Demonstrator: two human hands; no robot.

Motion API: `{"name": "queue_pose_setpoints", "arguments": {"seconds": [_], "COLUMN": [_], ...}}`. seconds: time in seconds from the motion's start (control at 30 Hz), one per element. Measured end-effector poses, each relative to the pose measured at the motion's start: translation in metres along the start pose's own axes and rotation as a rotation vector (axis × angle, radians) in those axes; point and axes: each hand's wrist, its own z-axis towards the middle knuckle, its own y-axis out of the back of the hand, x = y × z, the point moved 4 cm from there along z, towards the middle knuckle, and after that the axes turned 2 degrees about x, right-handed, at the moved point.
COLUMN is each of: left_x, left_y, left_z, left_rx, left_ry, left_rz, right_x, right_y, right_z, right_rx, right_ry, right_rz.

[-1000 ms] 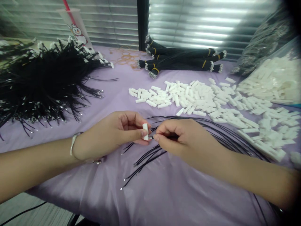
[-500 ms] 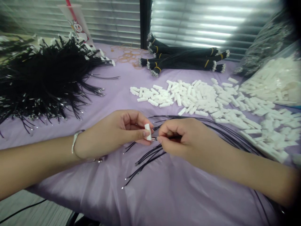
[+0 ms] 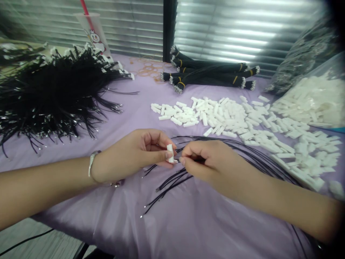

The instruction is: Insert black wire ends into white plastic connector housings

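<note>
Between the thumb and fingers of my left hand point(image 3: 147, 149) is a small white connector housing point(image 3: 170, 153), held upright. My right hand point(image 3: 207, 158) pinches a black wire close to its metal terminal point(image 3: 176, 161). That terminal points at the housing's right side, touching or nearly so; whether its tip is inside, I cannot tell. Several loose black wires point(image 3: 172, 178) with bare metal ends lie under and around both hands. More black wires point(image 3: 242, 145) run off to the right behind my right forearm.
White housings point(image 3: 223, 111) lie scattered beyond my hands, beside a clear bag point(image 3: 312, 97) of more. Banded black wire bundles point(image 3: 210, 73) sit at the back near rubber bands point(image 3: 151, 68). At left is a heap of wires point(image 3: 56, 90) with white housings, with a plastic cup point(image 3: 94, 34) behind.
The whole view has shifted slightly, so the table things appear a little lower. Both hands keep the same grips, with the wire end still at the housing.
</note>
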Motion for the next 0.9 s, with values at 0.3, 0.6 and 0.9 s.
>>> {"name": "queue_pose_setpoints", "arguments": {"seconds": [0.3, 0.6, 0.9], "left_x": [0.001, 0.001, 0.005], "left_y": [0.000, -0.001, -0.002], "left_z": [0.000, 0.001, 0.003], "left_rx": [-0.019, -0.004, -0.050], "left_ry": [-0.005, -0.031, -0.020], "left_rz": [0.002, 0.016, -0.012], "right_x": [0.001, 0.006, 0.004], "right_y": [0.002, -0.006, -0.009], "right_z": [0.000, 0.002, 0.002], "right_rx": [0.009, 0.014, -0.059], "right_ry": [-0.065, 0.010, 0.026], "right_rz": [-0.007, -0.174, -0.123]}}
